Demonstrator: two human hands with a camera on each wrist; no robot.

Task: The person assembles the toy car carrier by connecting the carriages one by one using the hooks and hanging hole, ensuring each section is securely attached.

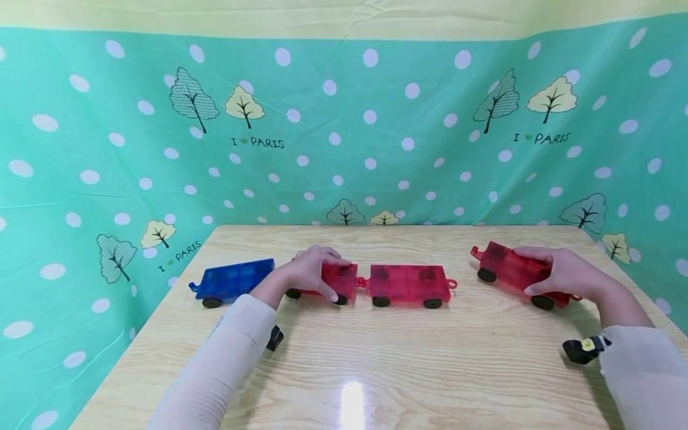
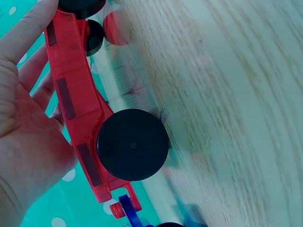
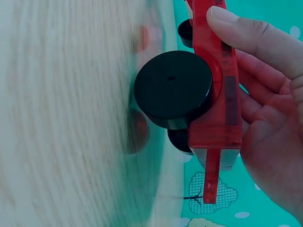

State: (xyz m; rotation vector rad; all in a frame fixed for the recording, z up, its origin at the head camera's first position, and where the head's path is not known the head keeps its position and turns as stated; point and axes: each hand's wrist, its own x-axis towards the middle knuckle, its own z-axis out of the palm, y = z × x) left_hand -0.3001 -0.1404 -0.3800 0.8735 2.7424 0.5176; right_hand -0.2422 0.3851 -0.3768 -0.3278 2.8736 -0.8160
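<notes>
My left hand (image 1: 309, 272) grips a red see-through toy wagon (image 1: 344, 276) from above, thumb on its near side. In the left wrist view, this wagon's loop end meets the blue hook (image 2: 127, 208) of a blue toy wagon (image 1: 236, 280). On its other side a second red wagon (image 1: 409, 283) stands on its wheels, their couplings overlapping. My right hand (image 1: 570, 272) holds a third red wagon (image 1: 510, 272) by its sides, set at a slant at the table's right. A gap separates it from the middle wagon's loop (image 1: 452, 283).
The pale wooden table (image 1: 408, 370) reaches back to a green dotted cloth (image 1: 365, 137). Black wrist devices sit below each sleeve, one at the left wrist (image 1: 275, 338) and one at the right wrist (image 1: 583, 350).
</notes>
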